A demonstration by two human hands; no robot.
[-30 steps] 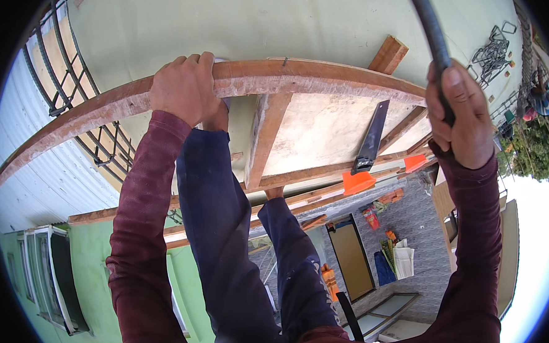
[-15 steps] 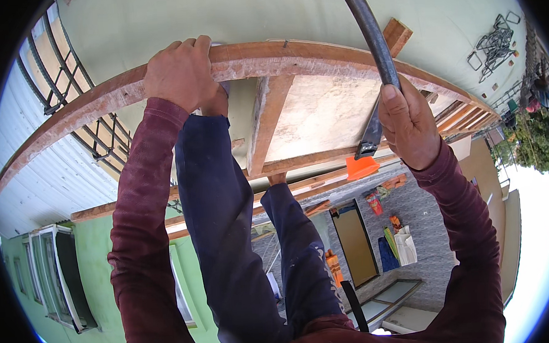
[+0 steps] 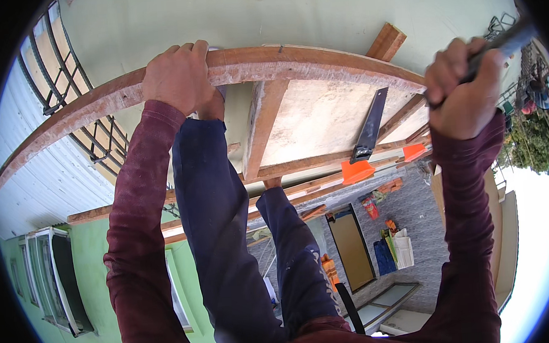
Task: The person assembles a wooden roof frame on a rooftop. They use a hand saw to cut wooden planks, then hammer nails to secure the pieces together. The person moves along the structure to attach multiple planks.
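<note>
- Left grip [image 3: 175,77], upper left of centre: closed over the wooden beam [image 3: 318,62], its fingers lying across the beam's upper edge.
- Right grip [image 3: 463,96], upper right: closed around a dark bar [image 3: 511,38]. The hand and bar are blurred.
- Position of the bar: it slants from within the right grip toward the upper right edge of the frame, well apart from the left grip. Its far end cannot be made out.
- Position of the beam: it arches, bent by the lens, from the left edge across the upper middle; its right-hand stretch passes behind the right grip. Whether the two touch cannot be told.
- A small dark piece stands on the beam's upper edge, between the two grips.
- Hand saw [image 3: 370,126], right of centre: lies below the beam, left of the right grip, handle downward.
- Two orange pieces [image 3: 356,171] appear just below and right of the saw's handle.
- Timber block [image 3: 386,41]: protrudes above the beam, left of the right grip.
</note>
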